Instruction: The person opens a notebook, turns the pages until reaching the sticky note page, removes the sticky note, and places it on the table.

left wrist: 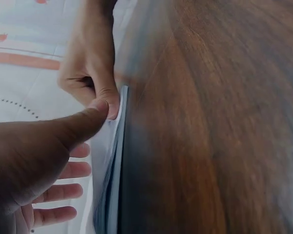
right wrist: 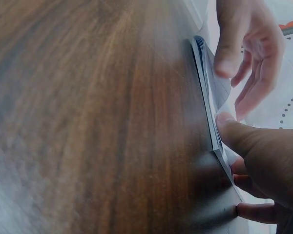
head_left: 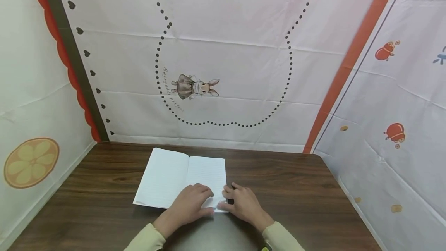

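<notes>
An open lined notebook (head_left: 164,177) lies on the table, its blank pages facing up. Over the lower part of the right page is my left hand (head_left: 190,203), its fingers loosely spread and its thumb stretched out. My right hand (head_left: 245,205) pinches the page at the notebook's lower right corner. In the right wrist view, a page (right wrist: 226,111) rises in a fold beside the right thumb, with the left hand (right wrist: 254,53) just beyond it. The notebook's stacked edge (left wrist: 113,180) shows in the left wrist view, where the left thumb overlaps the right hand.
The dark wood-grain table (head_left: 296,189) extends on both sides of the notebook. A white printed cloth (head_left: 230,69) with a rabbit figure hangs behind it. More cloth panels, at left (head_left: 45,100) and right (head_left: 393,100), border the table.
</notes>
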`<state>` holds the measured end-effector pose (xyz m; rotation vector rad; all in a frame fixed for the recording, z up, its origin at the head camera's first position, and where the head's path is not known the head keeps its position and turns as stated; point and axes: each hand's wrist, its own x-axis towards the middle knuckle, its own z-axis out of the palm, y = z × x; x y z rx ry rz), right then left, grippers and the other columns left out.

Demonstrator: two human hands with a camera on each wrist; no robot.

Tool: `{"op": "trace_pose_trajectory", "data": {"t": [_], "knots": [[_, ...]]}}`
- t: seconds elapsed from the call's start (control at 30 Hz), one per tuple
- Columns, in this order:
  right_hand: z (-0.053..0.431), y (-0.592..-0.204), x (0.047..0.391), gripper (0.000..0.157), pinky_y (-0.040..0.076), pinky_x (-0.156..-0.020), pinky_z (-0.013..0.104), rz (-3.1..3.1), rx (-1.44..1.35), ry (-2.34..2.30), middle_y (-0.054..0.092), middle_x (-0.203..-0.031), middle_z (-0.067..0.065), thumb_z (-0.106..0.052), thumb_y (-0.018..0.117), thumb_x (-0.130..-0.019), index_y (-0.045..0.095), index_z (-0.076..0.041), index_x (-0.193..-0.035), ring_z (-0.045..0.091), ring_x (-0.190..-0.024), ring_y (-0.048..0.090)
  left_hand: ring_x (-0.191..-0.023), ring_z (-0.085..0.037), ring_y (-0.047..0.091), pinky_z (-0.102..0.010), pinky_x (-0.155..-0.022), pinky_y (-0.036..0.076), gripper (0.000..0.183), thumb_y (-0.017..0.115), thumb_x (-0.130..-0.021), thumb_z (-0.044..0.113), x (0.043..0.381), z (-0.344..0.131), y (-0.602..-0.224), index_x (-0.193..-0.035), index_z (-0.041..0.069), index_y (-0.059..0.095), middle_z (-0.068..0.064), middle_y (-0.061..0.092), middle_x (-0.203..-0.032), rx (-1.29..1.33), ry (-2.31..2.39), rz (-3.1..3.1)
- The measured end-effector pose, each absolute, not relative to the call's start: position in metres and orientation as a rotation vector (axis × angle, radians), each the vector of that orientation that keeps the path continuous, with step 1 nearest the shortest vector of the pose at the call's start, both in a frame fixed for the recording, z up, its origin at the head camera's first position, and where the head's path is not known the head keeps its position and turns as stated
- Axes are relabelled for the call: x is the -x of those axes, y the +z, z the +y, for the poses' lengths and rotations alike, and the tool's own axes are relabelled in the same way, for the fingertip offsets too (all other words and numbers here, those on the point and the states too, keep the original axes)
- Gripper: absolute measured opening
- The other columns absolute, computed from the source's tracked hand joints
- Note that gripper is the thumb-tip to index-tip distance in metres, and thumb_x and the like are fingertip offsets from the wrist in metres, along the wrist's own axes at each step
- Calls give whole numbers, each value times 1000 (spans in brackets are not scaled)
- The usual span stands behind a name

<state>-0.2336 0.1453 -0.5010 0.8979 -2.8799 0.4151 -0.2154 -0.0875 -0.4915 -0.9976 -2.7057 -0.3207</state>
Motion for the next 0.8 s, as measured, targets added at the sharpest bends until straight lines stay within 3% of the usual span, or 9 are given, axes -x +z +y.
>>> {"op": "trace_pose_trajectory", "data": {"t": [0.17, 0.4, 0.63, 0.8], "knots": [[146, -501, 234, 57, 51, -103, 54, -2882, -907, 417, 66, -136, 2, -56, 68, -92, 72, -12, -129, 36, -130, 60, -107, -20, 67, -38, -88, 56, 42, 79, -85, 48, 220, -83, -493, -110, 15, 73, 0, 73, -112, 1030, -245, -2659], [147, -499, 236, 60, 50, -105, 54, -2924, -917, 439, 64, -138, 2, -57, 68, -92, 70, -12, -131, 36, -132, 58, -120, -22, 64, -41, -104, 51, 26, 77, -91, 34, 225, -84, -493, -110, 18, 73, -1, 72, -120, 1111, 15, -2475], [147, -498, 236, 62, 49, -105, 55, -2939, -915, 441, 64, -139, 2, -58, 68, -91, 69, -12, -133, 35, -133, 57, -121, -24, 64, -42, -104, 52, 31, 84, -83, 33, 226, -80, -500, -108, 18, 73, -2, 71, -123, 1096, 95, -2442], [149, -499, 237, 64, 49, -104, 57, -2946, -889, 448, 65, -138, 0, -60, 71, -88, 69, -15, -134, 33, -133, 58, -125, -27, 63, -45, -106, 50, 21, 83, -84, 30, 226, -71, -501, -100, 18, 77, -3, 71, -125, 1011, 80, -2515]]}}
